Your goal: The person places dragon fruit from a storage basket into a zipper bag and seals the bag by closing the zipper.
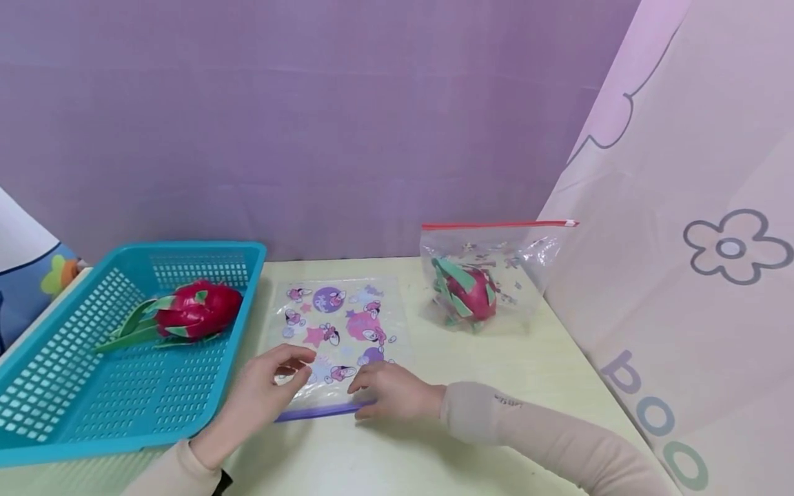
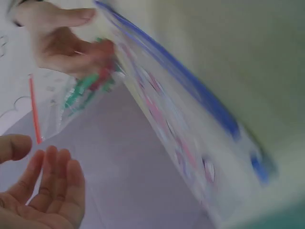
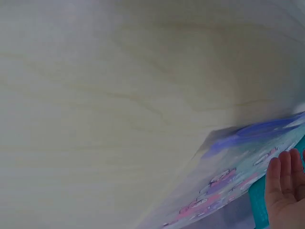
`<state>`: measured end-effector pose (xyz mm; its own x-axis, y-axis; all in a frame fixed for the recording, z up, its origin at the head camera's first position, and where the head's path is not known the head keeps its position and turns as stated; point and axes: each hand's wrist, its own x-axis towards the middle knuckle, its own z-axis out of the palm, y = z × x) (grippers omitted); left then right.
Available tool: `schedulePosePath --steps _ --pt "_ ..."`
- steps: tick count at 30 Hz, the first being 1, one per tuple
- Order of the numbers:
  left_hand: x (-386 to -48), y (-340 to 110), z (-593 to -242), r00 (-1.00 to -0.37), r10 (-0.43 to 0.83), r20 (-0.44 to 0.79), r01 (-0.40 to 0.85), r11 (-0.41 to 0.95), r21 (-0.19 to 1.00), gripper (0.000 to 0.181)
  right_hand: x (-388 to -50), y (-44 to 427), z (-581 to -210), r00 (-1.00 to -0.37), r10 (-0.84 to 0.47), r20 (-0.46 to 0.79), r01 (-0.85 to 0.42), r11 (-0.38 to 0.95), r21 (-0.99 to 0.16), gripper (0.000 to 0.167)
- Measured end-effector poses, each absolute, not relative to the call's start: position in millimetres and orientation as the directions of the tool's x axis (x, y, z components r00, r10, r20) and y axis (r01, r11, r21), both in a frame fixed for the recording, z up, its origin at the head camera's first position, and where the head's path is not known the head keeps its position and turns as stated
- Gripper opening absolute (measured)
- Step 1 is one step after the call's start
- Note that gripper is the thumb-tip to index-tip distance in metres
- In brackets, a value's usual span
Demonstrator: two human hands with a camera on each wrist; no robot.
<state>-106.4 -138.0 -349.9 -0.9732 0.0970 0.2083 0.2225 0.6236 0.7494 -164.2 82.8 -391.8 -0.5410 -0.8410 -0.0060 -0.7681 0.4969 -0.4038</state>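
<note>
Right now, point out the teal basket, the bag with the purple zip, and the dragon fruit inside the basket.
Teal basket (image 1: 133,386): head view, on its bare perforated floor.
Bag with the purple zip (image 1: 341,337): head view, on its printed panel.
Dragon fruit (image 1: 201,310): head view, on its red body.

Left hand (image 1: 263,387): fingers loosely bent. Beneath them: near-left part of a flat printed bag (image 1: 331,336). Right hand (image 1: 400,393): fingers at the bag's purple strip (image 1: 319,412); contact unclear. Left of the left fingers: teal basket (image 1: 124,399), holding a red dragon fruit (image 1: 201,310). Beyond and right of the right fingers, on the table (image 1: 527,372): red-topped clear bag (image 1: 533,265), second dragon fruit (image 1: 476,296) inside.
</note>
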Motion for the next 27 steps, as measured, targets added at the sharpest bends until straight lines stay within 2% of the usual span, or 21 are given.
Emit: schedulePosePath --steps 3,10,16,24,27 --pt "-106.9 -137.2 -352.4 -0.979 0.110 0.173 0.204 0.614 0.762 0.017 -161.9 79.3 -393.6 -0.522 -0.853 -0.019 -0.795 0.494 -0.352 0.033" --pt "-108.5 -138.6 -357.9 -0.993 0.079 0.090 0.119 0.560 0.820 0.015 -159.9 77.4 -397.7 -0.529 -0.848 -0.035 -0.800 0.512 -0.314 0.030" --pt "-108.9 -140.4 -361.2 -0.995 0.065 0.073 0.097 0.545 0.833 0.014 -162.6 77.9 -401.0 -0.555 -0.830 -0.051 -0.758 0.530 -0.380 0.024" --pt "-108.5 -140.5 -361.9 -0.998 0.062 0.033 0.061 0.528 0.847 0.014 -167.2 77.3 -402.6 -0.551 -0.832 -0.069 -0.723 0.518 -0.457 0.015" --pt "-108.0 -139.1 -362.4 -0.997 0.061 0.038 0.064 0.516 0.854 0.014 -168.5 76.6 -403.9 -0.544 -0.837 -0.058 -0.735 0.509 -0.448 0.014"
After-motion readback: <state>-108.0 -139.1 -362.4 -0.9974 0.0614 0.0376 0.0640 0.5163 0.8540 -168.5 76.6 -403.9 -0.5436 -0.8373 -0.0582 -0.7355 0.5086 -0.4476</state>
